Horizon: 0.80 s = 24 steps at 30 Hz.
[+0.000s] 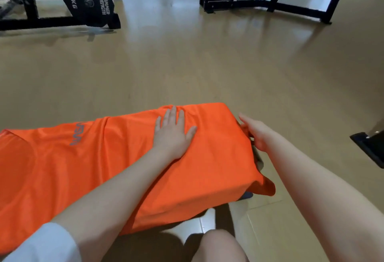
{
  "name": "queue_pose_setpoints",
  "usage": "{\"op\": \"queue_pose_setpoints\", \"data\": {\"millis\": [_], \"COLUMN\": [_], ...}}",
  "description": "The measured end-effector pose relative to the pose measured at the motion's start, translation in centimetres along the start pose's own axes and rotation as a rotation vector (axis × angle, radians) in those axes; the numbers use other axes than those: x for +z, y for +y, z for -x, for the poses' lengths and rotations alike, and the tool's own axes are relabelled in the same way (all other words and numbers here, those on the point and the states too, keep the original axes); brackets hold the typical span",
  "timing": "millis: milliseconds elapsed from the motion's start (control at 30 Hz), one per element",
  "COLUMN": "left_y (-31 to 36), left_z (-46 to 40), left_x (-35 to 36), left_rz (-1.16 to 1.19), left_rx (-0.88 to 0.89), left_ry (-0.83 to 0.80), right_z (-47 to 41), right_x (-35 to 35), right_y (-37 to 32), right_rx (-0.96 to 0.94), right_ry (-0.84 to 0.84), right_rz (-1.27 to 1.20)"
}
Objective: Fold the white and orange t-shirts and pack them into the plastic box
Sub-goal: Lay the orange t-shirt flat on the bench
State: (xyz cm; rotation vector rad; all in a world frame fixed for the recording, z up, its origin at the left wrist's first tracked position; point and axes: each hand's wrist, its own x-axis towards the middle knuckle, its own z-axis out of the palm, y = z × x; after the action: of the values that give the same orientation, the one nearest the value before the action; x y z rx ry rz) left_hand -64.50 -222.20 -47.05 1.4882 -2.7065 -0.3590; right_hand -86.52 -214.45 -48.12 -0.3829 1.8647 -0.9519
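Note:
The orange t-shirt (207, 164) lies spread over a long raised surface, grey lettering showing on its left part. My left hand (172, 135) rests flat on it, palm down, fingers apart. At the shirt's right end, my right hand (254, 131) grips the cloth where it drapes over the edge, fingers curled under and partly hidden. A corner of the shirt hangs down at the lower right. No white t-shirt and no plastic box can be seen.
Tan floor (207, 64) stretches ahead. A black weight rack with a 15 kg plate (89, 1) stands at the far left, another black frame (270, 3) at the far right. A dark object (369, 147) sits at the right edge. My knee (218, 247) is below.

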Motion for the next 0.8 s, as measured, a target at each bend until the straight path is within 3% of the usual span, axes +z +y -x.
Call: {"op": "queue_pose_setpoints", "data": {"millis": [233, 300, 400, 500, 633, 800], "left_y": [-0.2, -0.1, 0.0, 0.0, -0.1, -0.1], "left_z": [0.0, -0.1, -0.5, -1.2, -1.4, 0.5], "left_x": [0.7, 0.7, 0.7, 0.7, 0.8, -0.2], "left_rz": [-0.067, -0.076, -0.077, -0.079, 0.006, 0.189], "left_rx": [0.001, -0.005, -0.021, -0.04, -0.033, 0.112], "left_ry": [0.079, 0.069, 0.066, 0.072, 0.162, 0.39], "right_z": [-1.4, -1.9, -2.9, -4.3, -2.9, 3.4], "right_x": [0.0, -0.7, -0.8, 0.5, 0.8, 0.4], "right_y": [-1.3, -1.9, -3.4, -3.6, -0.8, 2.9], "right_rx": [-0.057, -0.202, -0.456, -0.519, -0.381, -0.541], "right_ry": [-0.163, -0.109, 0.109, 0.24, 0.226, 0.129], "right_rz": [-0.085, -0.05, -0.068, 0.077, 0.262, 0.349]}}
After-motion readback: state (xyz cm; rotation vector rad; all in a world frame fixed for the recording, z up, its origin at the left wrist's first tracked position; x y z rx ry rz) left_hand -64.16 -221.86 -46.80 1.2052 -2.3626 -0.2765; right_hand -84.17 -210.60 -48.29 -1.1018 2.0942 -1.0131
